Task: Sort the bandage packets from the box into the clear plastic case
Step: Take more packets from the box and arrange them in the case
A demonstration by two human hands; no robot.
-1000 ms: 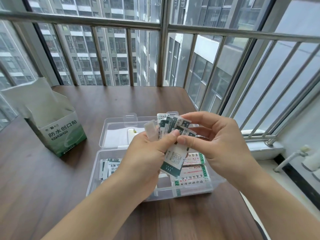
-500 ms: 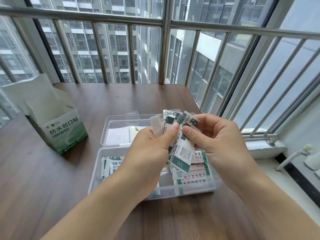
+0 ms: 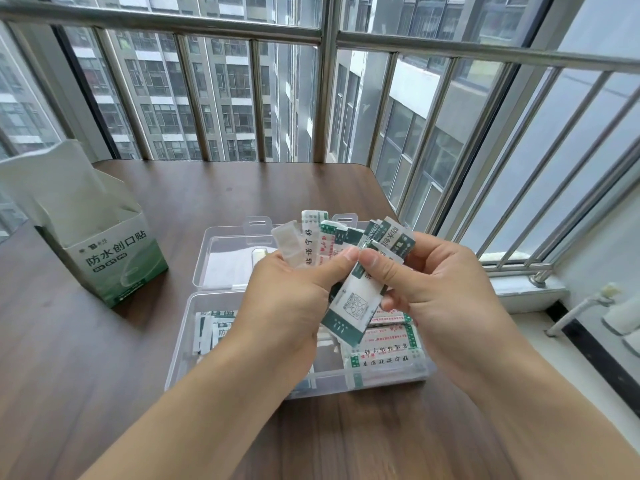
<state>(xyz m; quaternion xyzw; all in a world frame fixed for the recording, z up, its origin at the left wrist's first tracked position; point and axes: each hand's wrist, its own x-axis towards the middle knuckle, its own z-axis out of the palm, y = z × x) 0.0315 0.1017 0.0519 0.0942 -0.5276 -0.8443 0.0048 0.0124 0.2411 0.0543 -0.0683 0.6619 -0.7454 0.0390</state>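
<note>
At the left of the frame, the green-and-white box carries the large characters 防水创口贴 on its front, with a small logo above them and three small green tags below, too small to read. At centre, a fanned packet shows 防水创 along its length. The front packet bears a QR code. Print on the other packets is too blurred to read.

I see white packets with dark green bands and a QR print, green-and-white box, clear case, dark brown woodgrain desk, grey railing.
</note>
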